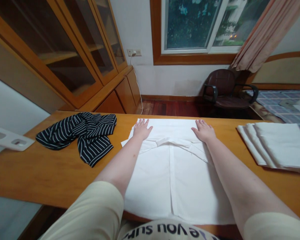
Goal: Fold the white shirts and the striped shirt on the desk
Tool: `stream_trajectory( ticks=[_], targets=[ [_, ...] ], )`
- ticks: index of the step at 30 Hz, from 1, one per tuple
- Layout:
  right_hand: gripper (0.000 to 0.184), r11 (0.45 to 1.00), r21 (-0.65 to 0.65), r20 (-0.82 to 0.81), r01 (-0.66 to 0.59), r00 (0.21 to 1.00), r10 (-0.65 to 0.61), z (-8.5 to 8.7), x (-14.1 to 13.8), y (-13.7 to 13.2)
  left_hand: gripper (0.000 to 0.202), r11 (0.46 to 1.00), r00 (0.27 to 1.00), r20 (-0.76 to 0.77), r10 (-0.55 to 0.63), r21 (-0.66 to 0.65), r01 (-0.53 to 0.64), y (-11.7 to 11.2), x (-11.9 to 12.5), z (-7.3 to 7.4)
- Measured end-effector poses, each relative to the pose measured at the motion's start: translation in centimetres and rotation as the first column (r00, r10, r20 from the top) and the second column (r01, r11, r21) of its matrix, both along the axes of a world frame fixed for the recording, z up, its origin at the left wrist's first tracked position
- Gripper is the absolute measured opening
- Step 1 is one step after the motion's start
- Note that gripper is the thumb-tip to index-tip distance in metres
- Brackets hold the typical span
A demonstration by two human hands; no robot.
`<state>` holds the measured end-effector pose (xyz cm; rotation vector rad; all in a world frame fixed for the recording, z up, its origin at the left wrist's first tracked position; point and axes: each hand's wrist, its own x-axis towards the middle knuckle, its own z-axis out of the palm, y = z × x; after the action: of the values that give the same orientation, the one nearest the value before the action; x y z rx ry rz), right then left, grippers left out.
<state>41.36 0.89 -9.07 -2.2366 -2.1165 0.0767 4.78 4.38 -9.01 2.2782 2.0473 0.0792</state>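
Note:
A white garment (175, 176) lies spread flat on the wooden table (52, 173), its sides folded inward along a centre seam. My left hand (141, 129) rests flat on its far left part with fingers stretched out. My right hand (203, 130) lies flat on its far right part, fingers also extended. Both palms press down on the cloth and neither hand grips anything.
A crumpled black-and-white striped garment (86, 133) lies to the left on the table. A stack of folded white cloths (275, 145) sits at the right. A white plastic object (7, 139) is at the far left. Beyond stand a dark armchair (223, 88), wooden cabinets (77, 50) and a window.

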Motion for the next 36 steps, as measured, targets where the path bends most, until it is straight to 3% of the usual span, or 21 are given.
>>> stream_trajectory(
  ticks=[6,10,12,14,17,21,26,31,36],
  targets=[
    [0.070,1.000,-0.003,-0.018,-0.003,1.000,0.003,-0.1,0.2,1.9,0.069,1.000,1.000,0.025,-0.008,-0.003,0.008,1.9,0.2,-0.2],
    [0.068,0.997,0.072,-0.127,-0.020,0.991,0.029,0.4,0.7,1.6,0.067,0.997,0.986,0.155,0.059,-0.064,-0.050,2.5,-0.5,1.1],
    [0.066,0.974,0.212,-0.267,0.085,0.963,-0.026,0.9,1.1,0.3,0.057,0.979,0.951,0.248,0.186,0.041,-0.202,1.9,-1.5,2.1],
    [0.060,0.915,0.293,-0.450,0.276,0.885,-0.122,1.2,1.5,-1.4,0.048,0.908,0.883,0.356,0.305,0.171,-0.382,0.7,-2.8,2.9],
    [0.049,0.862,0.190,-0.608,0.469,0.746,-0.272,1.2,2.1,-3.8,0.042,0.850,0.791,0.479,0.379,0.157,-0.503,-1.8,-4.5,3.2],
    [0.041,0.863,0.082,-0.603,0.499,0.714,-0.355,1.1,3.0,-4.5,0.036,0.863,0.782,0.438,0.443,0.028,-0.504,-4.2,-5.3,2.2],
    [0.039,0.879,-0.046,-0.494,0.474,0.755,-0.432,1.7,3.7,-3.5,0.037,0.873,0.819,0.328,0.470,-0.040,-0.485,-4.1,-5.0,1.6],
    [0.036,0.910,-0.056,-0.389,0.411,0.830,-0.399,2.1,3.4,-3.6,0.033,0.898,0.866,0.281,0.414,0.031,-0.439,-3.7,-4.4,1.9],
    [0.034,0.905,-0.032,-0.437,0.425,0.808,-0.395,3.2,3.6,-4.1,0.034,0.884,0.817,0.424,0.392,0.071,-0.461,-3.8,-4.7,2.4]
  ],
)
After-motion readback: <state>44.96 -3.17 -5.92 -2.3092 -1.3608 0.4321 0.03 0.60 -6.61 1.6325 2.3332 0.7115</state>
